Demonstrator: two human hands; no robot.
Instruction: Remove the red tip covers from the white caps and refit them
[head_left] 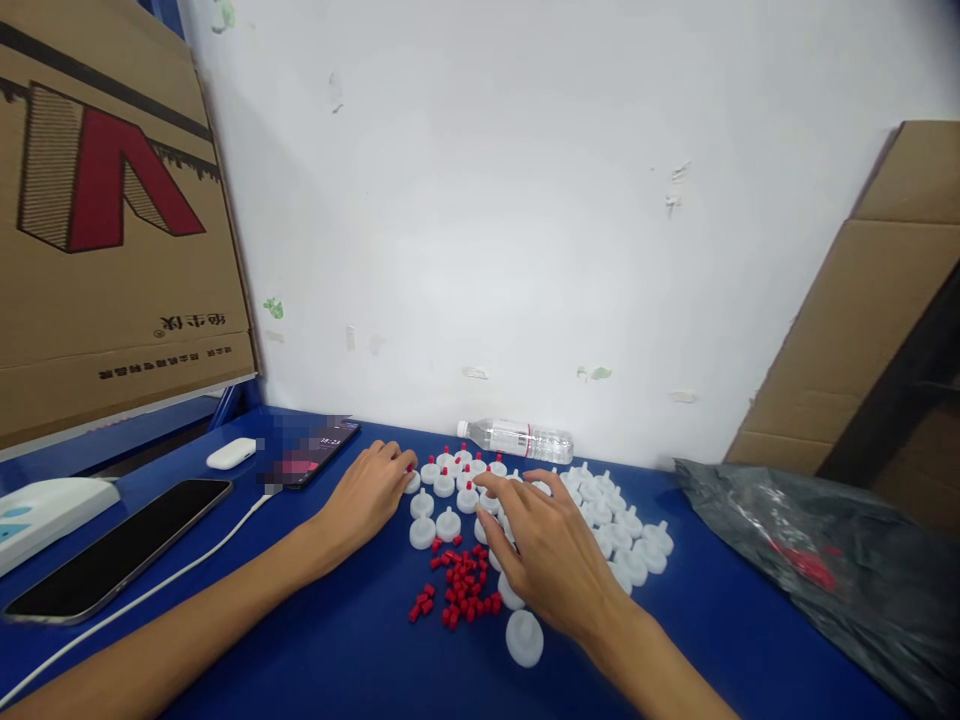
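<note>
My left hand [373, 487] rests at the left edge of a cluster of white round plastic caps with thin spouts. Its fingers are curled against a red-tipped white spout cap [412, 483], partly hidden by them. Over the middle of the cluster is my right hand [553, 540], thumb and fingers apart, the index fingertip beside red-tipped spout caps. It hides several caps below it. At the back left of the cluster, several spout caps [444, 485] carry small red tips. Bare white spout caps [611, 520] crowd to the right. A loose pile of small red tips [465, 585] lies in front.
A clear plastic bottle [517, 439] lies against the wall. To the left are two phones [120, 550] [324, 455], a white cable [187, 567], an earbud case [231, 454] and a power strip [56, 510]. A grey plastic bag [847, 580] covers the right side. Cardboard [112, 300] stands left.
</note>
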